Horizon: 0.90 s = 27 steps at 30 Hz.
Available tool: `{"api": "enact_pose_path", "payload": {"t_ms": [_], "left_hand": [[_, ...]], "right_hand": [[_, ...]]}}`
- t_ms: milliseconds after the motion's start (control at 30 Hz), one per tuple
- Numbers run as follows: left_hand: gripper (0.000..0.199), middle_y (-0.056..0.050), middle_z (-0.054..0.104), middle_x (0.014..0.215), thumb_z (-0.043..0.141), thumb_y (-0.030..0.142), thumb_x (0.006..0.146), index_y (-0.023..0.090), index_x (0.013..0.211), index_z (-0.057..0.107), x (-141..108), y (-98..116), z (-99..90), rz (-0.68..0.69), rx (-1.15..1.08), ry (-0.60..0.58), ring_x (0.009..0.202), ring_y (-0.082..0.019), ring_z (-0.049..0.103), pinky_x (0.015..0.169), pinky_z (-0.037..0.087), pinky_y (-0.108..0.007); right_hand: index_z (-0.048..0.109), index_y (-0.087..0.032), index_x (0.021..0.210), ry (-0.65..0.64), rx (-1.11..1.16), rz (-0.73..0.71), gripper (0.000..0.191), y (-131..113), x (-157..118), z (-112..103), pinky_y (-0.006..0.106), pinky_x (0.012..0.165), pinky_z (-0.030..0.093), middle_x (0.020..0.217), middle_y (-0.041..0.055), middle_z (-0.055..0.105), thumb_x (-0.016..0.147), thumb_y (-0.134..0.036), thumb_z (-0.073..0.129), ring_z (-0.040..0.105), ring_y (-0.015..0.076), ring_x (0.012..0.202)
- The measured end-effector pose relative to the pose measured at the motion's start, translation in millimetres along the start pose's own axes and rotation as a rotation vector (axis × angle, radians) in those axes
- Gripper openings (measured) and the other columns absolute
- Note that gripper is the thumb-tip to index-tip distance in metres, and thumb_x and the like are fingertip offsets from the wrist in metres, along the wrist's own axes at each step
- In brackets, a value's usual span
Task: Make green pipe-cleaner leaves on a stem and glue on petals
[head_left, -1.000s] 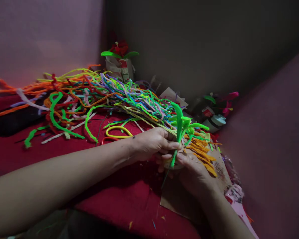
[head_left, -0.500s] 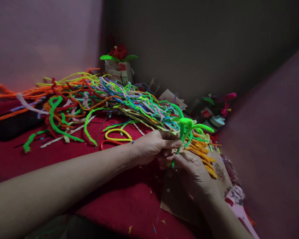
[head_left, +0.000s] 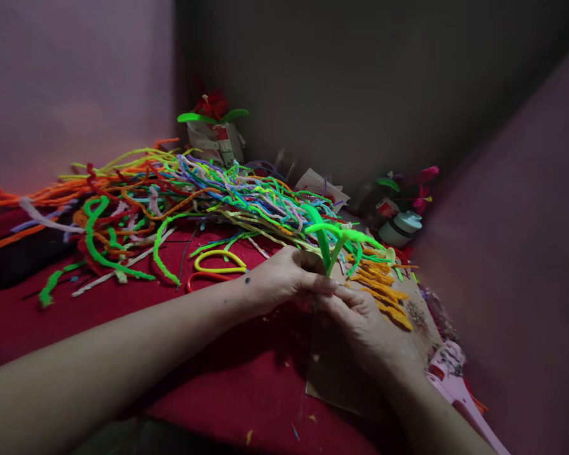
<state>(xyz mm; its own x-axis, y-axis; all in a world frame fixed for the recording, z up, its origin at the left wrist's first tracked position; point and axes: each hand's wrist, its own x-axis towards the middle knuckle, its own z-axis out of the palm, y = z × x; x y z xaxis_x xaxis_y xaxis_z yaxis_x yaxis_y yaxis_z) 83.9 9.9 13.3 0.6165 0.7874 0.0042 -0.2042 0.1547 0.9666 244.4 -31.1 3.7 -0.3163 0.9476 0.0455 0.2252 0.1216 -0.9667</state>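
Note:
Bright green pipe cleaners (head_left: 323, 243), bent into leaf-like loops on a stem, stand up between my two hands. My left hand (head_left: 282, 278) pinches the lower stem with thumb and fingers. Close against it, my right hand (head_left: 360, 316) has its fingers pressed together at the bottom of the same stem; the stem's lower end is hidden by the fingers. Just beyond my hands lie several flattened orange pipe-cleaner pieces (head_left: 384, 297) on a cardboard sheet (head_left: 332, 373). Scissors with yellow and red handles (head_left: 218, 253) rest behind my left wrist.
A big heap of coloured pipe cleaners (head_left: 246, 189) spreads over the red cloth (head_left: 208, 373). Behind it stands a red flower (head_left: 213, 104) with green leaves. A pale-lidded jar (head_left: 401, 229) and a pink flower (head_left: 424, 186) are at back right, a pink glue gun (head_left: 459, 392) at right.
The green pipe cleaners have turned and sunk a little, with their loops now spread wider. My hands have come closer together on the stem, and the camera view has shifted slightly.

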Motion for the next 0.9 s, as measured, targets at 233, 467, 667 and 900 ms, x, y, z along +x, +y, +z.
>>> {"api": "enact_pose_path", "payload": {"t_ms": [233, 467, 667, 900], "left_hand": [[0.019, 0.006, 0.043, 0.048, 0.066, 0.026, 0.072, 0.012, 0.065, 0.055, 0.8, 0.8, -5.2, -0.089, -0.091, -0.117, 0.038, -0.004, 0.034, 0.040, 0.029, -0.019], [0.027, 0.006, 0.038, 0.043, 0.061, 0.030, 0.076, 0.013, 0.058, 0.051, -0.3, -5.3, -7.1, -0.142, -0.217, -0.265, 0.033, -0.004, 0.028, 0.034, 0.025, -0.019], [0.022, 0.005, 0.046, 0.051, 0.063, 0.033, 0.077, 0.014, 0.074, 0.055, -1.6, 0.8, -2.7, -0.106, -0.201, -0.191, 0.040, -0.004, 0.037, 0.042, 0.034, -0.019], [0.021, 0.005, 0.047, 0.056, 0.070, 0.027, 0.069, 0.012, 0.070, 0.057, -2.0, 2.0, -0.6, -0.050, 0.003, -0.039, 0.045, -0.003, 0.037, 0.043, 0.027, -0.017]], "right_hand": [[0.072, -0.019, 0.080, -0.125, 0.135, -0.007, 0.034, 11.2, 1.0, -0.6, 0.025, 0.057, 0.042, 0.069, 0.0031, 0.064, 0.088, -0.036, 0.044, 0.054, 0.0149, 0.062], [0.072, -0.014, 0.092, -0.313, 0.533, 0.141, 0.033, 16.0, 1.1, 2.1, 0.024, 0.050, 0.041, 0.075, 0.0094, 0.069, 0.080, -0.040, 0.057, 0.061, 0.0163, 0.060], [0.073, -0.016, 0.080, -0.158, 0.428, 0.066, 0.027, 14.7, 1.3, 1.2, 0.022, 0.050, 0.036, 0.068, 0.0051, 0.067, 0.081, -0.038, 0.057, 0.055, 0.0122, 0.057], [0.070, -0.017, 0.070, -0.024, 0.056, -0.020, 0.033, 5.5, 0.6, 0.6, 0.026, 0.060, 0.037, 0.057, -0.0017, 0.055, 0.084, -0.041, 0.052, 0.044, 0.0115, 0.056]]}}
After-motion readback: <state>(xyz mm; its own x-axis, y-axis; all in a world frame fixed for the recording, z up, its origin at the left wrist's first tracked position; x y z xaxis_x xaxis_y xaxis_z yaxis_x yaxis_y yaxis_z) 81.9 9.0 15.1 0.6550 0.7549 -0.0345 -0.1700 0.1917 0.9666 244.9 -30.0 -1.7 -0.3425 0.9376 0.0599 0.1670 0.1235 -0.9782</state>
